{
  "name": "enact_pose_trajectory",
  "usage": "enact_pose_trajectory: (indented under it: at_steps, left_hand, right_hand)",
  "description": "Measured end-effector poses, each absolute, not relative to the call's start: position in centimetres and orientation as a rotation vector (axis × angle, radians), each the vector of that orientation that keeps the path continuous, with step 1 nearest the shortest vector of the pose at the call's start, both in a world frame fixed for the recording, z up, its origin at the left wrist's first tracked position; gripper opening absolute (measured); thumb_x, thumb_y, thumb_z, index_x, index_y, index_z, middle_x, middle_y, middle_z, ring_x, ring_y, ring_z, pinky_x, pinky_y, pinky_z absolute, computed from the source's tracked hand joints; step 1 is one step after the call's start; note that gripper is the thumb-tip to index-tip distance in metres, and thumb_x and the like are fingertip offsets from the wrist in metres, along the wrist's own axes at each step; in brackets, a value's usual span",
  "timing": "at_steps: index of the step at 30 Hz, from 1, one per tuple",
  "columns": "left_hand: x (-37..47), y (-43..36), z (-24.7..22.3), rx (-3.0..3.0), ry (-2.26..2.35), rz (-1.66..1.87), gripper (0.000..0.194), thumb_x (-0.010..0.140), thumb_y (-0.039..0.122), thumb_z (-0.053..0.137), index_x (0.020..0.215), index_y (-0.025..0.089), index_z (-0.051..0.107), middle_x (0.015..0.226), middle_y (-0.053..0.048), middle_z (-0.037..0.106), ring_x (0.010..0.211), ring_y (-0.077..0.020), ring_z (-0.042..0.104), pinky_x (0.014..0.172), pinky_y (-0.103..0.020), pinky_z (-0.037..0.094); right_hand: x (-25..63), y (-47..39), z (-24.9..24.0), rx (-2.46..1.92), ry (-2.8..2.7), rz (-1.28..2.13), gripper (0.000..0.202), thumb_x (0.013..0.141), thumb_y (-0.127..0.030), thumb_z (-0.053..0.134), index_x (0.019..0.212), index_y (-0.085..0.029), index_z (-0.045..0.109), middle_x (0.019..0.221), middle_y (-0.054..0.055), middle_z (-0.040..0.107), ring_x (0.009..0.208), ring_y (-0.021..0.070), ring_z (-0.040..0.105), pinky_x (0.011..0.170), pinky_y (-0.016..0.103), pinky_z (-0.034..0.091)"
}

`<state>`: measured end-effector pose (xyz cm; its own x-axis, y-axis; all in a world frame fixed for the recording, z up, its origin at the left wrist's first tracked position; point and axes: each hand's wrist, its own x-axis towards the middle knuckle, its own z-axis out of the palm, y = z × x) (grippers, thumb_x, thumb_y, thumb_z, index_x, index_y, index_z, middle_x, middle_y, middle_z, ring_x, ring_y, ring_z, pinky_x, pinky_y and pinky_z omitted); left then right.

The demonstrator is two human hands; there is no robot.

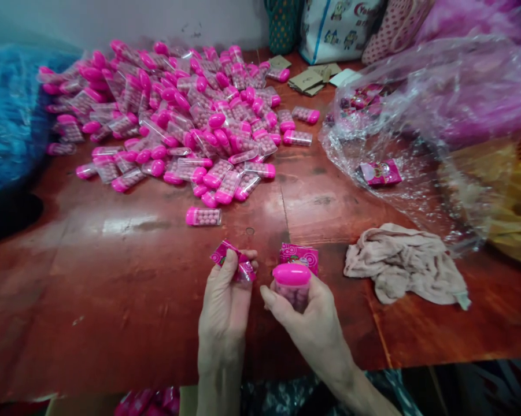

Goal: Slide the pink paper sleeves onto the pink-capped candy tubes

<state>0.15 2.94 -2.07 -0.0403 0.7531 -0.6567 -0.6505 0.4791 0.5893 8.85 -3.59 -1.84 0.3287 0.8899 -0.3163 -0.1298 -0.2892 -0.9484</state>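
My left hand (228, 294) pinches a small shiny pink printed wrapper (245, 271) between thumb and fingers. Beside it, my right hand (312, 312) is closed around a clear candy container (291, 283) with a bright pink cap, its cap end pointing up and away from me. Round pink candies show through the container's wall. Just behind the right hand, another pink printed wrapper (301, 254) is partly hidden by the container; I cannot tell whether the hand touches it. A single capped candy container (203, 216) lies on its side on the table beyond my left hand.
A big heap of candy containers (177, 115) covers the back of the reddish wooden table (134, 306). A blue bag (13, 115) stands left. To the right are a crumpled cloth (405, 263), clear plastic (416, 144) with pink wrappers, and cardboard pieces (310, 80). Pink packets (150, 401) show below.
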Motion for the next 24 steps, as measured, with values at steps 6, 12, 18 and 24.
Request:
enact_pose_trajectory:
  at_steps: [6,12,18,24]
  left_hand:
    - [1.0,2.1,-1.9,0.044,1.076,1.079,0.024,0.086,0.014,0.049,0.069,0.012,0.065,0.066,-0.005,0.067,0.064,-0.0125,0.063,0.069,-0.026,0.053]
    - [1.6,1.4,-2.2,0.08,1.007,1.086,0.015,0.081,0.014,0.058,0.07,0.011,0.068,0.065,-0.004,0.068,0.061,-0.0107,0.063,0.066,-0.021,0.052]
    - [0.8,1.4,-2.6,0.333,1.084,1.179,0.012,0.066,0.02,0.074,0.076,0.014,0.071,0.071,-0.002,0.071,0.063,-0.0101,0.063,0.062,-0.019,0.052]
    - [-1.7,1.9,-3.5,0.697,1.229,1.309,0.021,0.063,0.019,0.077,0.082,0.015,0.07,0.073,-0.001,0.071,0.066,-0.0085,0.063,0.064,-0.015,0.05]
  right_hand:
    - [8.6,-3.0,-2.4,-1.529,-0.762,0.922,0.011,0.074,-0.021,0.067,0.072,-0.018,0.056,0.064,-0.003,0.055,0.058,0.0113,0.051,0.055,0.022,0.044]
    - [8.4,-3.0,-3.2,-1.473,-0.782,0.826,0.008,0.075,-0.014,0.065,0.078,-0.018,0.059,0.074,-0.001,0.059,0.07,0.0138,0.057,0.066,0.024,0.046]
    - [8.9,-2.9,-3.6,-1.494,-0.584,0.936,0.007,0.075,-0.018,0.065,0.082,-0.019,0.066,0.065,-0.003,0.062,0.059,0.0119,0.056,0.057,0.022,0.047]
    - [9.8,-2.6,-4.1,-1.436,-0.467,1.079,0.008,0.071,-0.016,0.067,0.079,-0.018,0.068,0.065,-0.003,0.063,0.057,0.0104,0.056,0.056,0.021,0.048]
